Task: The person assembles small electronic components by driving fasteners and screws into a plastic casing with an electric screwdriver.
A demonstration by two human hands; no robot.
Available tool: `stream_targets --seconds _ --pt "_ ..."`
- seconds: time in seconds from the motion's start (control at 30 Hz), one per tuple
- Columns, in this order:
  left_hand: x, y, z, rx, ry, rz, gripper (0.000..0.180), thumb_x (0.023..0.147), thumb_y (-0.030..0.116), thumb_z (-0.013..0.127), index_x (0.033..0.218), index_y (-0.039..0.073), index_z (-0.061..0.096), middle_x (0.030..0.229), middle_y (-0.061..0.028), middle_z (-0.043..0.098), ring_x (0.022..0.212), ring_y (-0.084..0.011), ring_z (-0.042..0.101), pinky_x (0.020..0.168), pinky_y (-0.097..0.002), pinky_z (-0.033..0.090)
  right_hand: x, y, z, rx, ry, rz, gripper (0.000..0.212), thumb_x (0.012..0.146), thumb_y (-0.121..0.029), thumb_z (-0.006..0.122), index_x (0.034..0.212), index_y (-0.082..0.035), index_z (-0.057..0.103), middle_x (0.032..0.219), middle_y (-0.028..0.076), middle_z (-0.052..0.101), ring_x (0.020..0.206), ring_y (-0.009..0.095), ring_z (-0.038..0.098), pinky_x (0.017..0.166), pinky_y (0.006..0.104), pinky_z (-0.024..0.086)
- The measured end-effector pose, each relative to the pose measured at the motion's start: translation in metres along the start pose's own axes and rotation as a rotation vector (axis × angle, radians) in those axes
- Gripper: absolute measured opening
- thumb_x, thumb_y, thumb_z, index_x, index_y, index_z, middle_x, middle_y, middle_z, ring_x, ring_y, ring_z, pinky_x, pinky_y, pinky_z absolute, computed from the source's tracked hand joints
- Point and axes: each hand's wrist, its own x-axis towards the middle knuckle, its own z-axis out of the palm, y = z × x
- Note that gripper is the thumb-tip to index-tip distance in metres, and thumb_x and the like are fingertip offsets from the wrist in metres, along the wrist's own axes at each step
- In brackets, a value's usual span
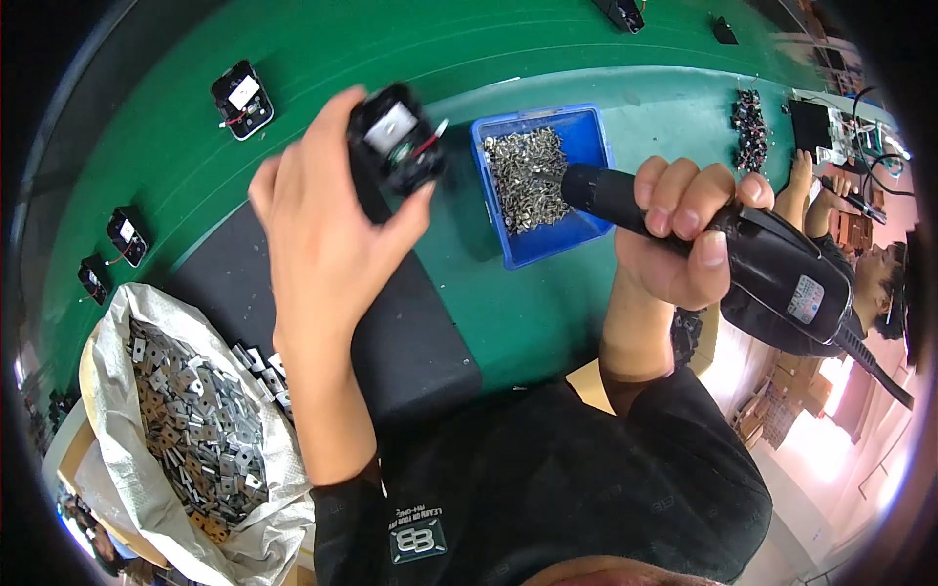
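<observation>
Raised over the green work surface, my left hand (pixel 318 230) grips a black plastic housing (pixel 399 132) by its sides. The housing's open face shows a white rectangular label, a bit of circuit board and a red wire with a white connector. My right hand (pixel 684 230) is wrapped round a black corded electric screwdriver (pixel 772 259), held nearly level. Its nose points left over a blue bin (pixel 591 137), where many small silvery metal fasteners (pixel 523 176) are heaped. Whether the tip touches them, I cannot tell.
A white woven sack (pixel 107 410) full of flat metal pieces (pixel 200 420) stands at the lower left. Similar housings (pixel 242 98) lie on the green belt. A black mat (pixel 410 327) lies between my arms. Small dark parts (pixel 750 132) are piled at right, near another person (pixel 870 283).
</observation>
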Motion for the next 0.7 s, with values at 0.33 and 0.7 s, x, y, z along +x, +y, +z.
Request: stream_targets --seconds 0.33,0.7 --pt "0.065 -0.045 0.041 0.184 -0.141 0.003 0.076 0.065 0.033 0.083 0.126 0.004 0.047 0.106 -0.0163 0.065 0.104 -0.0337 0.059 0.089 -0.0476 0.041 0.001 -0.025 -0.008 0.032 0.021 0.028 0.046 0.083 -0.021 0.071 0.119 -0.014 0.042 0.072 0.0 0.052 0.06 0.014 0.051 0.061 0.0313 0.043" --pt "0.178 0.071 0.077 0.136 -0.344 0.284 0.086 0.076 0.043 0.071 0.134 -0.011 0.038 0.126 -0.0277 0.052 0.114 -0.0429 0.052 0.102 -0.0446 0.04 0.014 -0.037 -0.021 0.114 -0.091 0.171 0.047 0.085 -0.022 0.071 0.121 -0.017 0.042 0.075 -0.001 0.053 0.064 0.015 0.052 0.064 0.0323 0.042"
